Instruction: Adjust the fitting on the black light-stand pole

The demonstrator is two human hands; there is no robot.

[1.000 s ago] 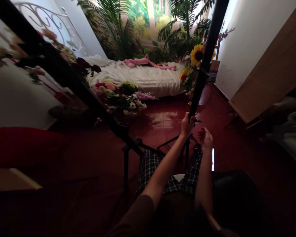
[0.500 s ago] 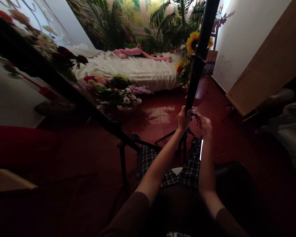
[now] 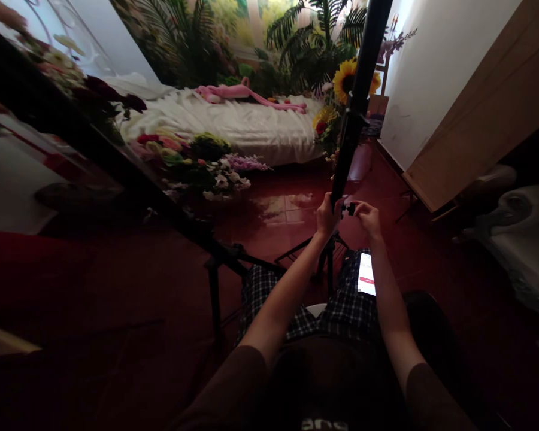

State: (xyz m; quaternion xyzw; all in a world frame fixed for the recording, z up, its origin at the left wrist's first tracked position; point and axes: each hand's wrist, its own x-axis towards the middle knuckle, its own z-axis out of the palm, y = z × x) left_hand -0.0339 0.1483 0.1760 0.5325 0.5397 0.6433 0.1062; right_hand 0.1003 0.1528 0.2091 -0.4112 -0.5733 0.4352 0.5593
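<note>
My left hand (image 3: 327, 216) is wrapped round the lower part of a black stand pole (image 3: 353, 126), which leans up and away to the right. Just right of that grip, a small black knob (image 3: 351, 208) sticks out from the pole. The fingers of my right hand (image 3: 369, 218) are pinched together at the knob's outer end. Below the left hand, the stand's legs (image 3: 327, 263) spread between my knees. A lit phone (image 3: 366, 275) lies on my right thigh, partly covered by my right forearm.
A second black stand pole (image 3: 117, 167) slants across the left side. Ahead are artificial flowers (image 3: 215, 173), a white-draped platform (image 3: 269, 131) with a pink plush toy (image 3: 233, 91), and sunflowers (image 3: 345, 81). On the right are a wooden panel (image 3: 467, 120) and a carved seat (image 3: 516, 233).
My right hand has drawn slightly away from the pole, and the knob shows more clearly. My right forearm has swung right, uncovering more of the phone. The view has shifted a little.
</note>
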